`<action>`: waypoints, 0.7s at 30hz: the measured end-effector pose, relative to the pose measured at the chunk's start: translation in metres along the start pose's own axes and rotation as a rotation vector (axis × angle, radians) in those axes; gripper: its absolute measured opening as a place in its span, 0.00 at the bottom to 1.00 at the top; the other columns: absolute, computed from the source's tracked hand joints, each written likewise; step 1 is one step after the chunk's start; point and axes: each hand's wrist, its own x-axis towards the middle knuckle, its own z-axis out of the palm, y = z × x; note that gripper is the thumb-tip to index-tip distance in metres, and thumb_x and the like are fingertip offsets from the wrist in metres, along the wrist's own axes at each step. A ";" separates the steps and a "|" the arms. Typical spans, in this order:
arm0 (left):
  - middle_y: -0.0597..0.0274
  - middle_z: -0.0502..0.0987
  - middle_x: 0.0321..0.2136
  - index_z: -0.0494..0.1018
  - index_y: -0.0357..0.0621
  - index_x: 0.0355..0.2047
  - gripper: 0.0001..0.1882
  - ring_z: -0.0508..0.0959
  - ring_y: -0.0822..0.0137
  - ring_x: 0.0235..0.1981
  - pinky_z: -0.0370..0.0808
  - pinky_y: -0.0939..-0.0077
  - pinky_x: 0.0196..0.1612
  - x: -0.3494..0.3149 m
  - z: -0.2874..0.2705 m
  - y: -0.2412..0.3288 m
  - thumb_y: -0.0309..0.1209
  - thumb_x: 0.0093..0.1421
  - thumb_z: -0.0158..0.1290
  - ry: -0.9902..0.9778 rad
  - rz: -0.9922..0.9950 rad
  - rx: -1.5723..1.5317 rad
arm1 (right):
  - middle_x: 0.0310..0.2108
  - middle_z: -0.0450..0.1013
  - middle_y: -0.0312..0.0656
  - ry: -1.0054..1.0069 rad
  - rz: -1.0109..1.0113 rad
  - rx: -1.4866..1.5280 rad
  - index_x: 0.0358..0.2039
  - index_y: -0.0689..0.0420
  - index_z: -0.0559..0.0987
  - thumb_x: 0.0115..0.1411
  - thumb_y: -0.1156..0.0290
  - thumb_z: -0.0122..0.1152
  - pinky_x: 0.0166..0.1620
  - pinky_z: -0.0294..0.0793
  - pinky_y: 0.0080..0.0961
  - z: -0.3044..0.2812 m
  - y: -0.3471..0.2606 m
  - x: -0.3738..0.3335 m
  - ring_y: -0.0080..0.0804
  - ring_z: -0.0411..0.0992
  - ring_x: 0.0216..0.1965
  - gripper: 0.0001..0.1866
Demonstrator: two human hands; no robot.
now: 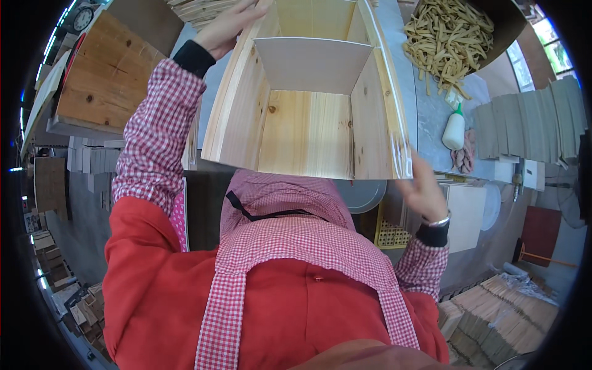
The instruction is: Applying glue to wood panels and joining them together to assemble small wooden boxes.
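Checked apron at six o'clock; beside wooden box, left hand at eleven, right hand at three, grips unclear; could slip if unevenly supported.

- Readable text, numbers or signs: none.
- Wall-type round clock, well to the left of the left grip: dark marks on a pale dial, too small to read.
- Wooden box, between left grip and right grip: wood grain and knots on visible faces, lettering none legible.
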 end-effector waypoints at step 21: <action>0.60 0.74 0.17 0.77 0.38 0.24 0.09 0.72 0.73 0.23 0.69 0.72 0.30 0.021 0.100 0.053 0.32 0.55 0.54 0.083 -0.729 1.119 | 0.37 0.75 0.42 0.167 0.161 0.658 0.45 0.65 0.75 0.68 0.48 0.37 0.43 0.70 0.23 -0.001 0.035 0.139 0.26 0.72 0.37 0.31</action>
